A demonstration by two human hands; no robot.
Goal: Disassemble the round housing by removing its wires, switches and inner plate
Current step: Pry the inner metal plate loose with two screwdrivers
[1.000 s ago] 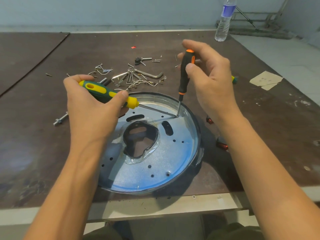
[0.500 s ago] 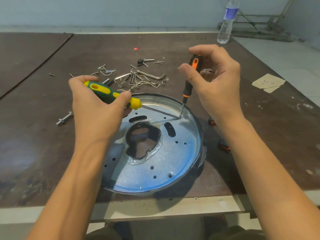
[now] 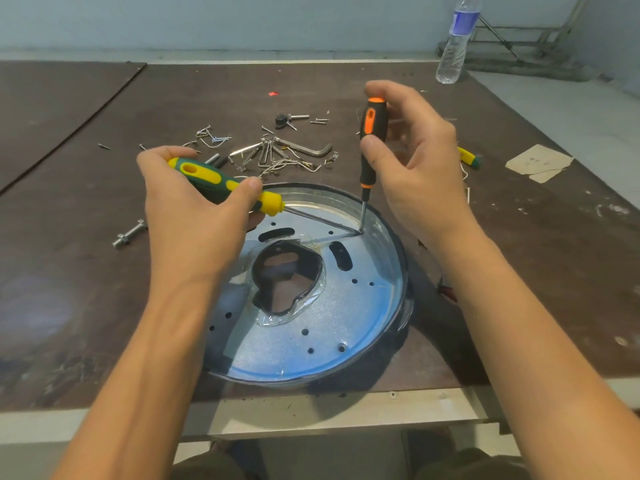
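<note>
The round housing lies flat on the table just below both our hands, its inner plate seated inside. Our left hand wraps round the green screwdriver, held low so its blade reaches the plate's far edge. Our right hand pinches the orange screwdriver upright, tip at the same spot, likely to pry together. Whether either tip sits under the plate we cannot tell. Loose screws lie beyond our fingers, and our left forearm hides part of the rim.
</note>
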